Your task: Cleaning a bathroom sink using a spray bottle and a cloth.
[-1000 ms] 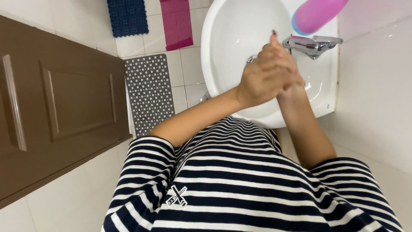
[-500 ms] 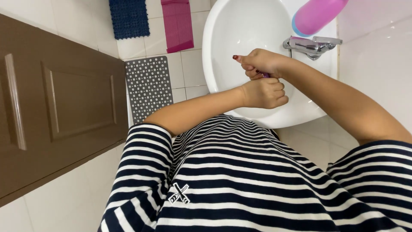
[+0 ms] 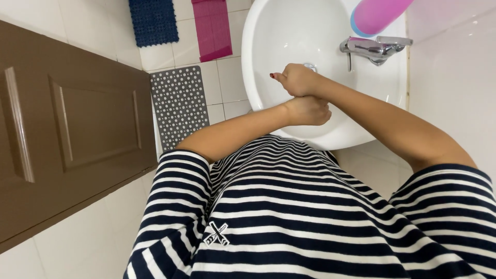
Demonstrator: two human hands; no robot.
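I counted two hands of mine over the basin: my right hand (image 3: 297,80) and my left hand (image 3: 308,110), pressed together, each curled into a fist. There was one white sink (image 3: 274,36), and one chrome tap (image 3: 369,49) at its far right edge. One pink bottle (image 3: 380,13) stood by the sink's far right corner. Three mats lay on the floor: one blue (image 3: 153,20), one pink (image 3: 212,28), one grey dotted (image 3: 179,103). One brown door (image 3: 67,134) stood at the left.

Glossy white ceramic basin (image 3: 289,36), shiny chrome metal tap (image 3: 369,49), matt brown wooden door (image 3: 67,129).
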